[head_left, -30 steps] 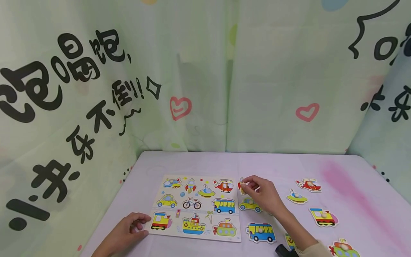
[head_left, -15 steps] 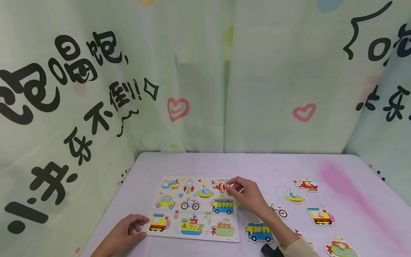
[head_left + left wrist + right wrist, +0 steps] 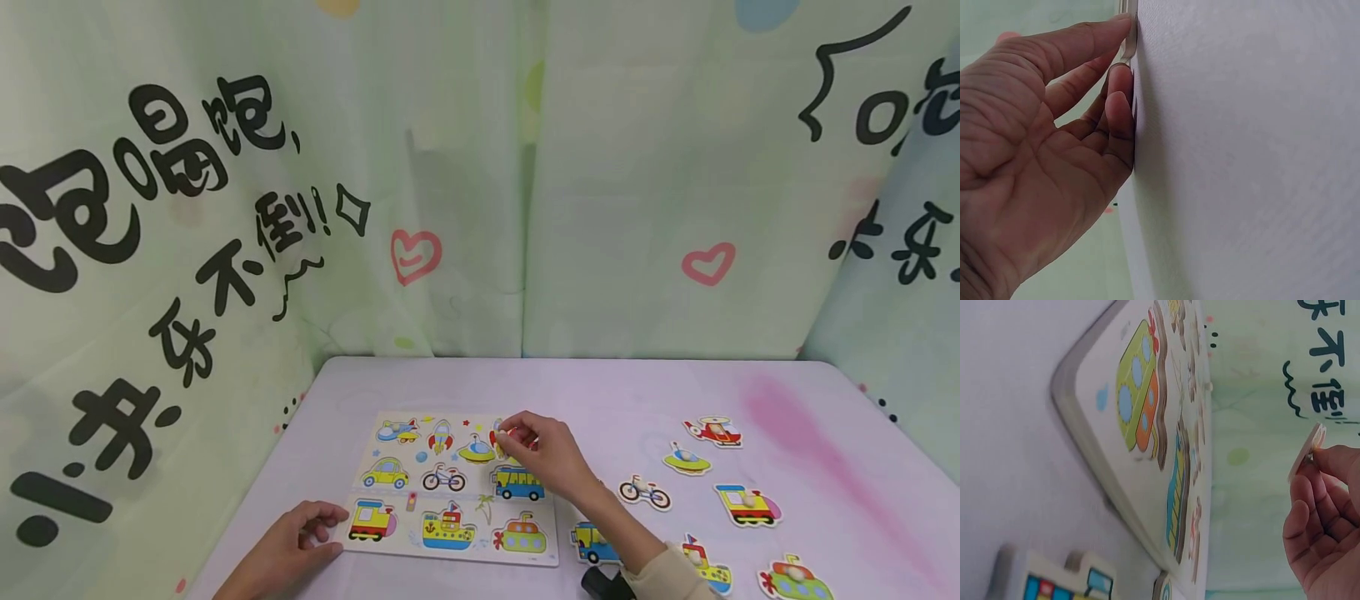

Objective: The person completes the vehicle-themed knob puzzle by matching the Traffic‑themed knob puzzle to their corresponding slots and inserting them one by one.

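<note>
Tbl (image 3: 600, 392): R hand (image 3: 546, 454) w/ rocket pc (image 3: 1304, 452)

Pale green curtains (image 3: 622, 183) hang behind a table (image 3: 615, 392).

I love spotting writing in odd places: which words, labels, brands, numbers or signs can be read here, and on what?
"唱吧,": on the left of the pale green curtain; the character before it is partly cut off.
"快乐不倒!!": below that, same curtain.
Too cut off or folded to read surely: characters at far right.
Too small to read: tiny marks at the lower right of the puzzle board.
No readable brands or numbers.
</note>
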Demonstrator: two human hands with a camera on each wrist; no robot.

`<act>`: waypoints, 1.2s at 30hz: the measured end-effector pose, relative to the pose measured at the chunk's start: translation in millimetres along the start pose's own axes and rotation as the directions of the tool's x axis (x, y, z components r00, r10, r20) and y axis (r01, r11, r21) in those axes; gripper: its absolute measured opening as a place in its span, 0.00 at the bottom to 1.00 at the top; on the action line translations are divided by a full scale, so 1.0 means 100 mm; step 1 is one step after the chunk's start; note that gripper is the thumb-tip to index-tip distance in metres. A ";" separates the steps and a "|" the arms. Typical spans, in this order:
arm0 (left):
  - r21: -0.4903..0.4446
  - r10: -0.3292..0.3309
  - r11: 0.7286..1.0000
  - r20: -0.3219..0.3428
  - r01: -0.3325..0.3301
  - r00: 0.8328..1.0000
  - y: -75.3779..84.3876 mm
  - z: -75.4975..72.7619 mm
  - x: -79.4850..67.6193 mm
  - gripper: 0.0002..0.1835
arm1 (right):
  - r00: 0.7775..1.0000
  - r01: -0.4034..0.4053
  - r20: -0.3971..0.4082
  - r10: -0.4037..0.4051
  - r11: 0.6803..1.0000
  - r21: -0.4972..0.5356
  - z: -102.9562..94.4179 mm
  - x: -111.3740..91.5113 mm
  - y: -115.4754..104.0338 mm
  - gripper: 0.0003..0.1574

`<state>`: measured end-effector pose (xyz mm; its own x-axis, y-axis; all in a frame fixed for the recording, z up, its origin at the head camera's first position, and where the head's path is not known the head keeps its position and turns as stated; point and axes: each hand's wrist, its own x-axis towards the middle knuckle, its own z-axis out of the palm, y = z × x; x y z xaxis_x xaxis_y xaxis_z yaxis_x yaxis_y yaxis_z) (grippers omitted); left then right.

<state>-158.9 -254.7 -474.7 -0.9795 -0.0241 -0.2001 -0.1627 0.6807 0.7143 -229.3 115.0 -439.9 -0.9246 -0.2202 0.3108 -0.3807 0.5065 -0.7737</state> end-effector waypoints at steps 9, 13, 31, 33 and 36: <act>0.009 0.022 1.000 -0.002 -0.022 1.000 -0.01 0.01 0.00 0.21 | 0.999 0.041 0.036 -0.041 0.999 -0.004 0.18 0.06 -0.05 0.08; 0.005 0.014 1.000 -0.001 -0.014 1.000 0.00 0.01 0.00 0.21 | 0.997 0.052 0.051 -0.050 0.998 -0.021 0.26 0.10 -0.07 0.06; 0.008 0.030 1.000 0.003 -0.030 1.000 0.02 -0.02 -0.01 0.21 | 0.988 0.085 0.132 -0.077 0.995 -0.055 0.46 0.29 -0.04 0.07; 0.011 0.025 1.000 0.001 -0.025 1.000 0.02 -0.02 -0.01 0.21 | 0.987 0.084 0.143 -0.074 0.994 -0.063 0.49 0.32 -0.05 0.07; 0.013 0.027 1.000 0.001 -0.027 1.000 0.02 -0.01 -0.01 0.21 | 0.985 0.091 0.156 -0.079 0.993 -0.073 0.53 0.35 -0.05 0.07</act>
<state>-158.1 -254.7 -472.4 -0.9834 -0.0049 -0.1814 -0.1345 0.6905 0.7107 -259.5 60.3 -454.5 -0.8783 -0.3867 0.2811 -0.4634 0.5439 -0.6996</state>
